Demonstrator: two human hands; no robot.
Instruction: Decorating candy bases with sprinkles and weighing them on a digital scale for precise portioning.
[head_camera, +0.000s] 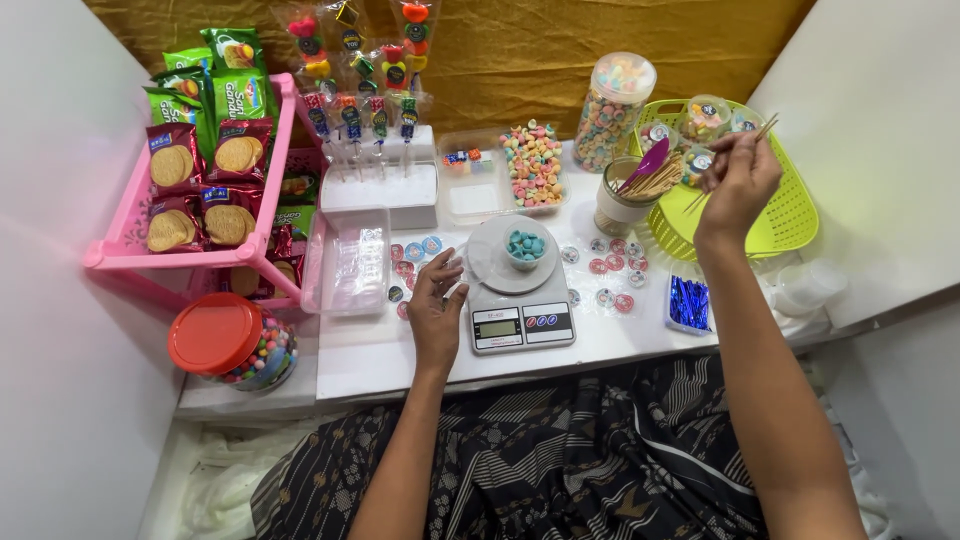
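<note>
My right hand (738, 178) is raised over the lime-green basket (790, 215) and pinches a thin wooden skewer (762, 131). Just left of it stands a cup (618, 205) full of skewers with a purple scoop. My left hand (435, 305) rests flat on the white table beside a small kitchen scale (520, 310), fingers near round stickers (412, 255); it holds nothing. On the scale's plate sits a small bowl of blue candies (526, 246).
A pink rack (265, 200) of biscuit packets stands at the left, with an orange-lidded candy jar (232, 342) in front. Finished candy skewers (362, 100) stand in a white block. A tray of pastel candies (533, 163), a tall candy jar (612, 110), a clear box (352, 262) and blue foil ties (688, 302) surround the scale.
</note>
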